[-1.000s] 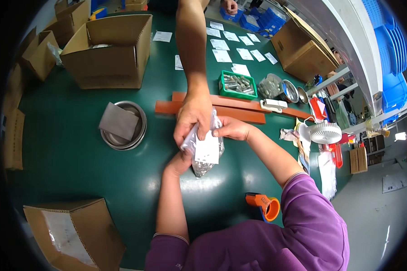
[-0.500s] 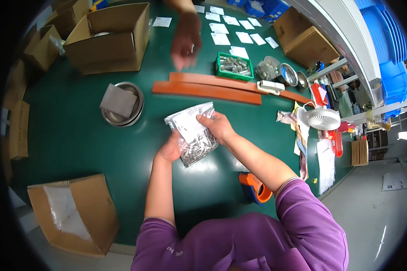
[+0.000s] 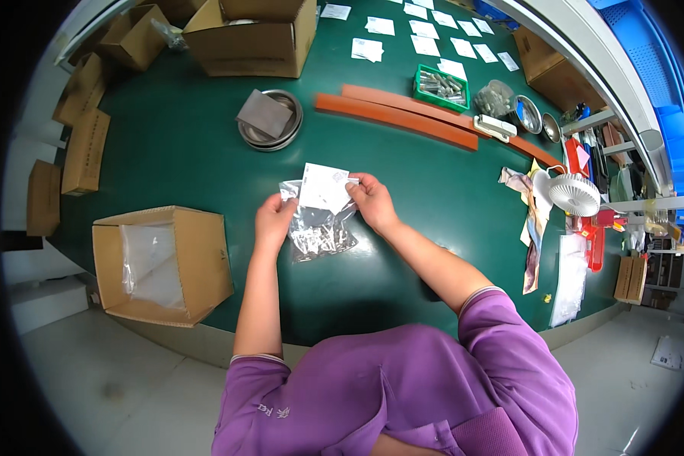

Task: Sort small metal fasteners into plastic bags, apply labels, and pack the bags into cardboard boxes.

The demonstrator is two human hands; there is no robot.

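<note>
Between my two hands hangs a clear plastic bag (image 3: 317, 237) with many small shiny metal parts gathered at its bottom. A white paper slip (image 3: 325, 188) stands at the bag's upper part, its top edge rising above the bag's mouth. The fingers of my left hand (image 3: 274, 220) pinch the bag's upper left side. My right hand (image 3: 373, 201) grips the upper right corner, with the thumb near the slip's edge. The bag is held over the green table (image 3: 403, 178), and the stacked metal bowls (image 3: 292, 131) sit beyond it.
At left, an open carton (image 3: 205, 266) holds clear plastic bags. Orange-red bars (image 3: 403, 121) lie ahead near a green tray (image 3: 441, 87) of metal parts. White slips (image 3: 424, 45) are spread at the back. A small white fan (image 3: 574, 194) stands at right; a large carton (image 3: 243, 49) is far left.
The view has shifted, so table things appear farther right. My hands have spread to the bag's upper sides, and the slip rises higher. Another person's hand at the back has left view.
</note>
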